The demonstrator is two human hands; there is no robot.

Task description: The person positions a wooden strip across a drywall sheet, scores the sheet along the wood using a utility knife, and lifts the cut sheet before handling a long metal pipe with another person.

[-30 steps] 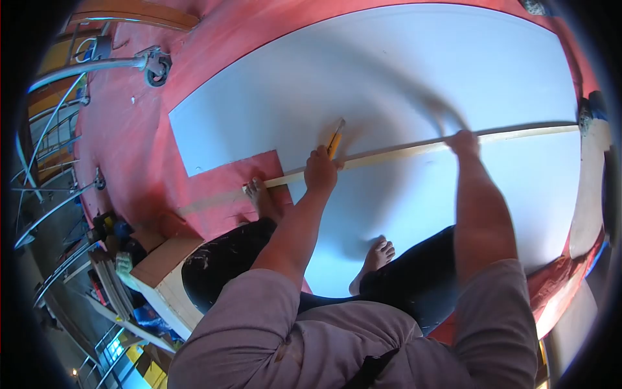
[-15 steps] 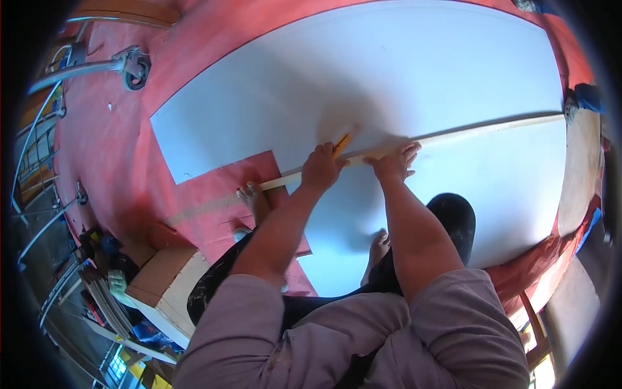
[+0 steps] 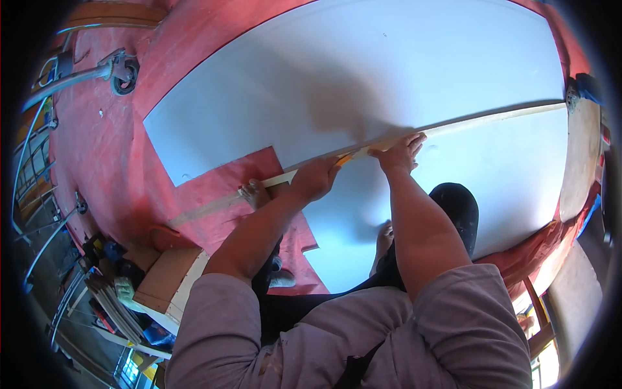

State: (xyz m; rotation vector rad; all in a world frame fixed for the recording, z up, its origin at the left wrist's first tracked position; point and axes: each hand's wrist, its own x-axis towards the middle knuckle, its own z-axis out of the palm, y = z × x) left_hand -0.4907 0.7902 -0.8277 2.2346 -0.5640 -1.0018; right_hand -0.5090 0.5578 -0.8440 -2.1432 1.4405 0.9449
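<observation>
A large white sheet [image 3: 414,71] lies on the floor, with a notch at its lower left. Across it runs a long, pale, wooden-looking strip [image 3: 492,120]. My left hand [image 3: 314,179] is closed around a yellow-orange utility knife [image 3: 345,159], whose front end is at the strip's edge; I cannot make out its blade. Farther right along the strip, my right hand [image 3: 400,154] presses down on it with thumb and fingers spread. My bare left foot [image 3: 254,192] rests by the strip's left end. The other foot [image 3: 385,236] is on the sheet.
Red covering [image 3: 116,149] spreads under the sheet. A caster wheel [image 3: 124,74] on a metal leg stands at upper left. On the lower left are a cardboard-topped box [image 3: 167,279] and stacked items. A pale board [image 3: 582,162] stands along the right side.
My left hand has moved slightly left and toward me, bringing the knife from above the sheet down to the strip. My right hand stays pressed on the strip.
</observation>
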